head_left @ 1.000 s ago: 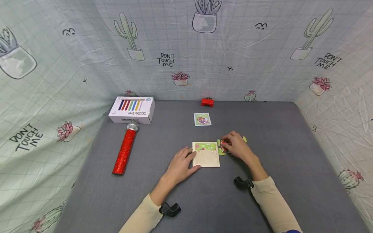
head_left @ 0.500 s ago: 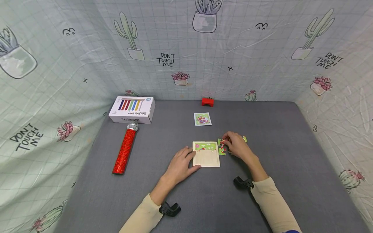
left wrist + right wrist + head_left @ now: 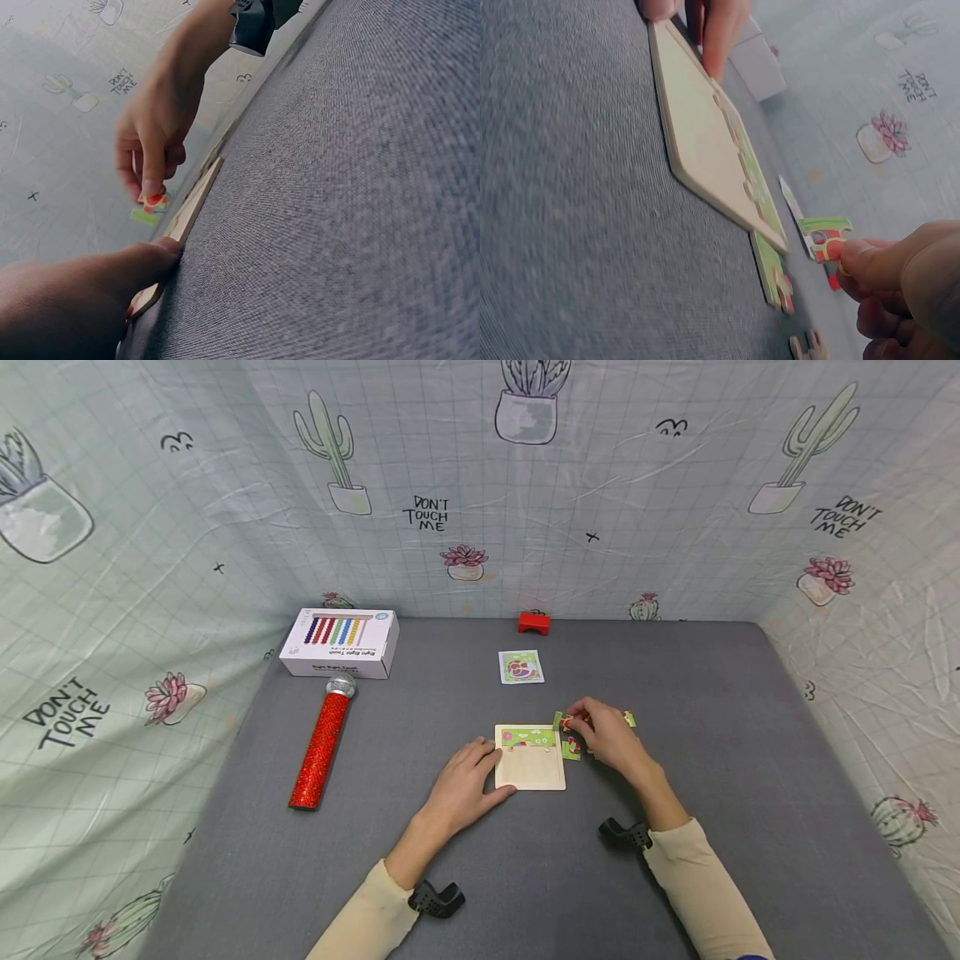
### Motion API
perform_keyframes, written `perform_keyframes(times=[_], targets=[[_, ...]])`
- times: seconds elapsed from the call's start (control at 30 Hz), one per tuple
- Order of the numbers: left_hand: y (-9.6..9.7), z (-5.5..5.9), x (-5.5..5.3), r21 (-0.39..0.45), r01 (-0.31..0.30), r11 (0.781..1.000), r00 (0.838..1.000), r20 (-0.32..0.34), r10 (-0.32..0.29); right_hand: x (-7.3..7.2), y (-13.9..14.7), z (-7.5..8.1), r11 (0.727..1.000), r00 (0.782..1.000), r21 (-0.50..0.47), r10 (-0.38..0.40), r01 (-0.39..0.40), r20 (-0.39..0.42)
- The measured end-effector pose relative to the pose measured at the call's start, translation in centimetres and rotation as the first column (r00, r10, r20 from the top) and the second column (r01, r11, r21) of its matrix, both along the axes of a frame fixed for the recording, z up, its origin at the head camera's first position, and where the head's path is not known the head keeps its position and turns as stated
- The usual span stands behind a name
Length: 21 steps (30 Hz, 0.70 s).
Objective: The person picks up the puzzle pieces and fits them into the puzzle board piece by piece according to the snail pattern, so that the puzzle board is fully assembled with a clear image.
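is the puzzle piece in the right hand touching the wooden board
Apart. The right wrist view shows a clear gap between the held puzzle piece and the wooden puzzle board.

Board [image 3: 528,772] left edge: blocked by left hand [image 3: 463,785].
Board right edge: loose piece [image 3: 572,749] and right hand [image 3: 613,735] obstruct.
Board to card [image 3: 521,667]: passable gap.
Microphone [image 3: 321,752] to left hand: passable strip.
Table [image 3: 750,735], right: free beyond right hand.

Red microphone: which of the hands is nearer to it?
Left. The left hand, touching the board, is right of the microphone; the right hand is farther right, past the board.
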<state>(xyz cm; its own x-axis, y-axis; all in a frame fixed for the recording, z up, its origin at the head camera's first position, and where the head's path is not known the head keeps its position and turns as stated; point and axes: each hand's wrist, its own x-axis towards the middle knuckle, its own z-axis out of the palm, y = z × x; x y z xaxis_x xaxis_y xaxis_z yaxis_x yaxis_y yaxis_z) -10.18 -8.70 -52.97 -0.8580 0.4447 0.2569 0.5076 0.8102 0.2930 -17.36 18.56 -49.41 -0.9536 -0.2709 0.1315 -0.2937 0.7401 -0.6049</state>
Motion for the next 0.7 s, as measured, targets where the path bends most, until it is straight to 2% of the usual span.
perform_keyframes(times=[0.13, 0.47, 0.7], targets=[[0.0, 0.0, 0.0, 0.006, 0.005, 1.0, 1.0, -0.01, -0.005, 0.2, -0.6, -0.1, 0.999, 0.999, -0.014, 0.028, -0.028, -0.028], [-0.1, -0.1, 0.0, 0.007, 0.003, 1.0, 1.0, -0.019, -0.003, 1.0, -2.7, 0.3, 0.996, 0.996, -0.01, 0.087, -0.087, 0.032], [-0.2, -0.2, -0.1, 0.007, 0.007, 1.0, 1.0, -0.029, -0.007, 1.3, -3.8, 0.1, 0.992, 0.992, -0.017, 0.129, -0.129, 0.013]])
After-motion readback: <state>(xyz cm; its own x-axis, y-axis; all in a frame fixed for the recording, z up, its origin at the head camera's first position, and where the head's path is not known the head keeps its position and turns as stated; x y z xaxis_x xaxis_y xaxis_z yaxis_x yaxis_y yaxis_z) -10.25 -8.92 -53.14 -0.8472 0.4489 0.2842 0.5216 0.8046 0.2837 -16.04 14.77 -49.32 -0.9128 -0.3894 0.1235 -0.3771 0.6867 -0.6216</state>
